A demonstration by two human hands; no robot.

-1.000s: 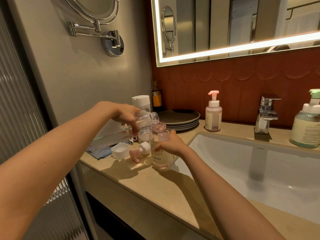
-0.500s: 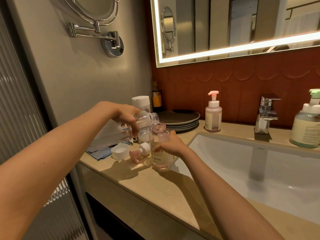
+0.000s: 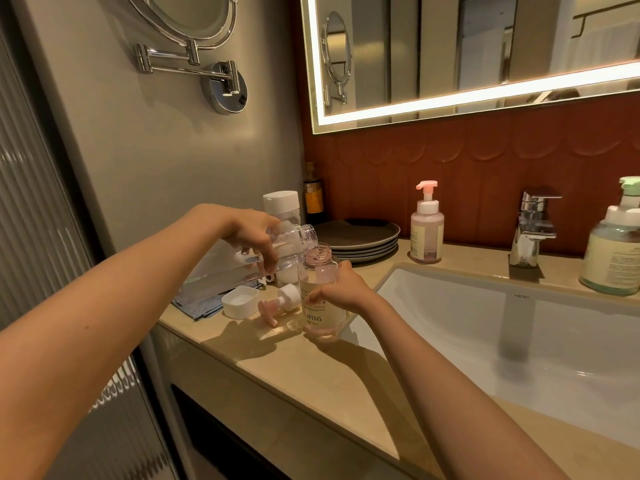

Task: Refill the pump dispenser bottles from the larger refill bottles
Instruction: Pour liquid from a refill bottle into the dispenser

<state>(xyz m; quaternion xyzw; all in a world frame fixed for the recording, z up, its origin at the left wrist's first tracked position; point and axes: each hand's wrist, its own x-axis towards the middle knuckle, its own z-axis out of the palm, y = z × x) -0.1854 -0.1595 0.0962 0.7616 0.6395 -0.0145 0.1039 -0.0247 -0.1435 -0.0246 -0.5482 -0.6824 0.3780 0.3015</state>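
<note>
The pink dispenser bottle (image 3: 319,320) in the right hand (image 3: 341,289) reads "APING" just below the thumb; its smaller lines are blurred. Right of that hand, the sink (image 3: 485,289) wall bears "HEG" – the rest is unclear.

Left wall (image 3: 156,150): plain grey, swing-arm mirror (image 3: 194,19) mounted.
Back wall (image 3: 485,161): red-brown scalloped tiles.
Light: glowing strip (image 3: 450,100) edging the large mirror (image 3: 433,46).
Counter (image 3: 311,375): beige stone, white sink (image 3: 571,341) inset.

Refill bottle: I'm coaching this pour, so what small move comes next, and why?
Probably the left hand should tilt the refill bottle slightly more: its mouth is over the open dispenser bottle, which the right hand steadies, yet no stream shows.
</note>
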